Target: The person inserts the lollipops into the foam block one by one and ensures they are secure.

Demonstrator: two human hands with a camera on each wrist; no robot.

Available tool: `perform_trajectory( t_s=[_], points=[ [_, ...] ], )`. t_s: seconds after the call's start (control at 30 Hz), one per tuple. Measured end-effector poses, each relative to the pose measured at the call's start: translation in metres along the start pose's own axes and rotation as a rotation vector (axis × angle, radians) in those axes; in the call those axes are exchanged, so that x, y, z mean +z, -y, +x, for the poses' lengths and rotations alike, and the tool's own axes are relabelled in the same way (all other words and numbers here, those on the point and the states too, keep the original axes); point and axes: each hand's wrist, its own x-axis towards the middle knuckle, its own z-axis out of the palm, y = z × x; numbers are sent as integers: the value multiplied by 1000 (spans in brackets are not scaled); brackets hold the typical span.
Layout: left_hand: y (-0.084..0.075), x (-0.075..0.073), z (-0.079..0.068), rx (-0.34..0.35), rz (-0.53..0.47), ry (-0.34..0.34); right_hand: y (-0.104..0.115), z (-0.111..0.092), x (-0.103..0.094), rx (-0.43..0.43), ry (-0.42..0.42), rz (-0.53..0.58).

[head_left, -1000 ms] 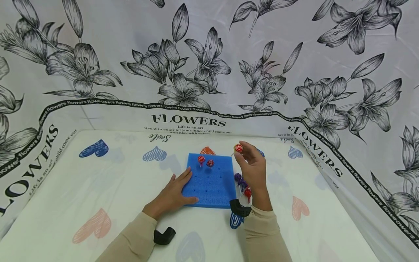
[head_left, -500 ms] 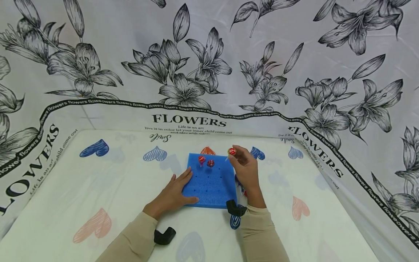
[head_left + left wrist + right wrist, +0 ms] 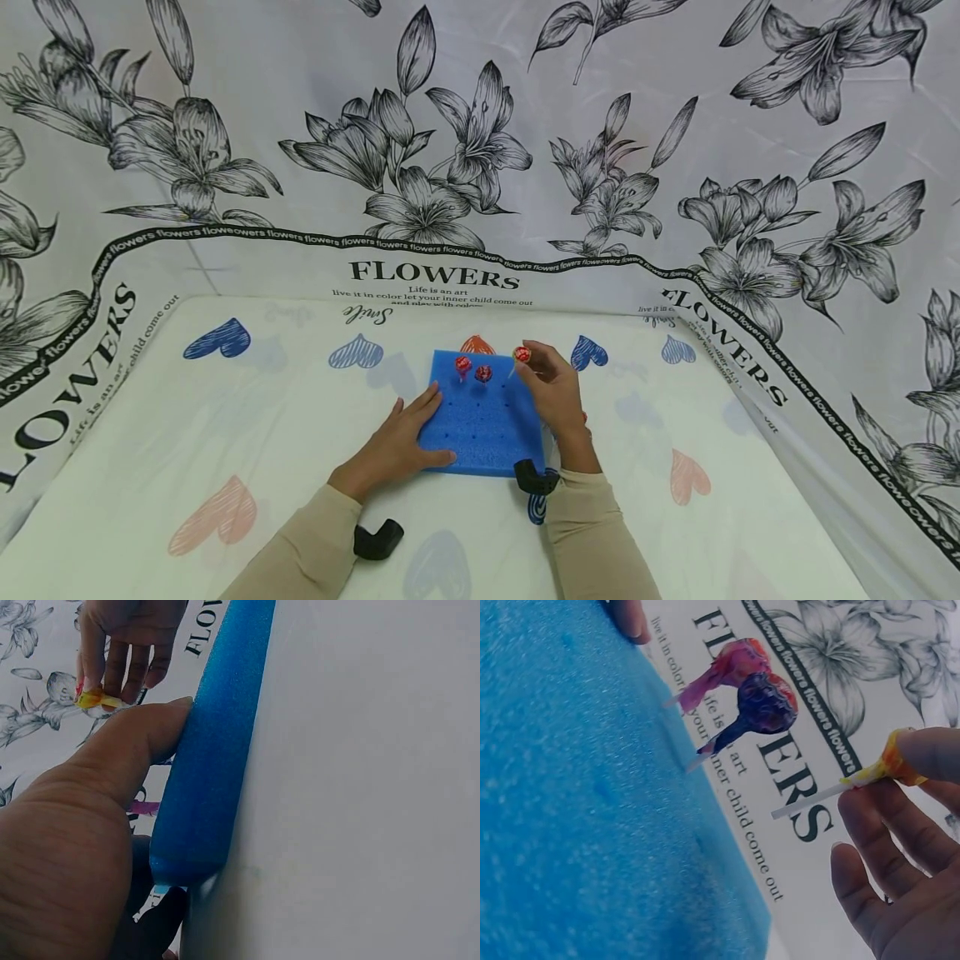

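A blue foam block (image 3: 480, 454) with rows of small holes lies on the table. Two wrapped lollipops, one pink-red (image 3: 463, 365) and one dark (image 3: 483, 374), stand in its far row, their sticks sunk in the foam. My left hand (image 3: 393, 446) rests along the block's left side, fingers extended, thumb at its near edge. Over the far right part of the block, my right hand (image 3: 558, 396) pinches a red-and-yellow lollipop (image 3: 522, 354) by its wrapped head. In the right wrist view its bare white stick (image 3: 810, 801) points away from the fingers, apart from the foam.
More lollipops lie right of the block, mostly hidden behind my right hand; a bit of red wrapper (image 3: 585, 417) shows. Black wrist mounts (image 3: 378, 540) sit on both arms. A heart-patterned cloth (image 3: 300, 467) covers the table, with a flower-printed curtain (image 3: 480, 208) behind.
My right hand has moved left and slightly toward me with the lollipop, from beside the block to over its far right part. The left hand and block stay put.
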Motion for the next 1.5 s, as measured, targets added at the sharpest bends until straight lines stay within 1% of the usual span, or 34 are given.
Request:
perform_trajectory(
  t_s=[0.17, 0.37, 0.47, 0.57, 0.67, 0.83, 0.93, 1.03, 1.33, 1.5],
  points=[
    [0, 0, 0, -8, 2, 1, -8, -1, 3, 27, 22, -15],
    [0, -1, 0, 7, 2, -3, -13, -3, 6, 45, 48, -52],
    [0, 0, 0, 11, 5, -2, -11, -3, 7, 47, 64, -54],
    [1, 0, 1, 7, 7, 0, -2, -5, 8, 28, 82, -53],
    [0, 0, 1, 3, 7, 0, -2, -5, 8, 35, 93, -70],
    [0, 0, 1, 2, 10, 0, -19, -5, 9, 106, 107, -120],
    [0, 0, 1, 5, 9, 0, -25, -4, 9, 124, 119, -126],
    [0, 0, 1, 9, 7, -1, -27, -4, 9, 122, 132, -128],
    [3, 1, 1, 1, 8, -4, -19, -4, 8, 134, 149, -139],
    [3, 1, 3, -8, 17, 2, -10, -2, 0, 142, 173, -184]
  ],
)
